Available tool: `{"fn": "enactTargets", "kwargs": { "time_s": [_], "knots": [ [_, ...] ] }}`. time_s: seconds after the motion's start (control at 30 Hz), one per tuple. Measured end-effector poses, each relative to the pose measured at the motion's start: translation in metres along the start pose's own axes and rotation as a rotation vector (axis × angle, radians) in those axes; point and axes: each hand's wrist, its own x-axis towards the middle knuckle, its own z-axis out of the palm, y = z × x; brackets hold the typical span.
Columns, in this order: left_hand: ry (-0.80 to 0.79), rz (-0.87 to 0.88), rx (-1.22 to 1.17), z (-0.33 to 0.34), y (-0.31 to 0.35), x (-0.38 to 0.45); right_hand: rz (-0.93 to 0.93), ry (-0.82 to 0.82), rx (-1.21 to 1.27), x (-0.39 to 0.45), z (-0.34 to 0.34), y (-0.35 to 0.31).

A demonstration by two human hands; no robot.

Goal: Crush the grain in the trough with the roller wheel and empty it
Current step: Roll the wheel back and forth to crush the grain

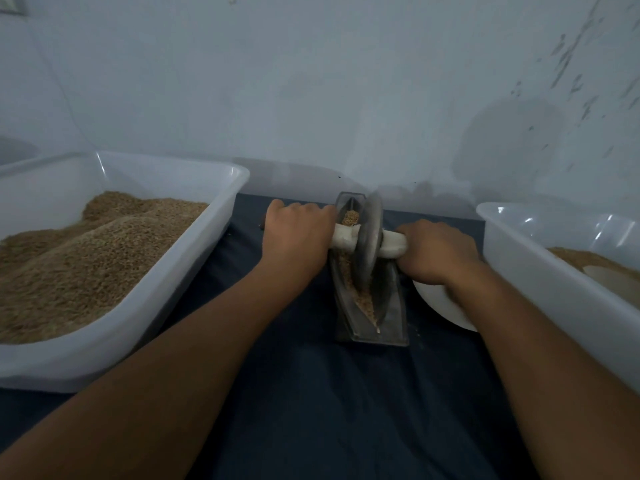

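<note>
A narrow grey metal trough stands lengthwise on the dark blue cloth at centre. Brown grain lies along its groove. A grey roller wheel stands upright in the trough around its middle, on a white-wrapped axle handle that crosses it. My left hand grips the left end of the handle. My right hand grips the right end. Both hands hide the handle's ends.
A large white tub heaped with brown grain sits on the left. Another white tub with some grain is on the right. A white bowl lies under my right wrist. A pale wall rises just behind the trough.
</note>
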Motion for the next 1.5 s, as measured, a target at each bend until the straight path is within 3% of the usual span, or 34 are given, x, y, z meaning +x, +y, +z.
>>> {"fn": "enactTargets", "kwargs": {
  "time_s": [0.97, 1.5],
  "knots": [
    [0.046, 0.02, 0.028, 0.014, -0.004, 0.018, -0.019, -0.175, 0.032, 0.035, -0.003, 0.007],
    [0.09, -0.002, 0.001, 0.006, 0.0, 0.004, 0.009, -0.071, -0.015, 0.021, 0.002, 0.005]
  ]
}}
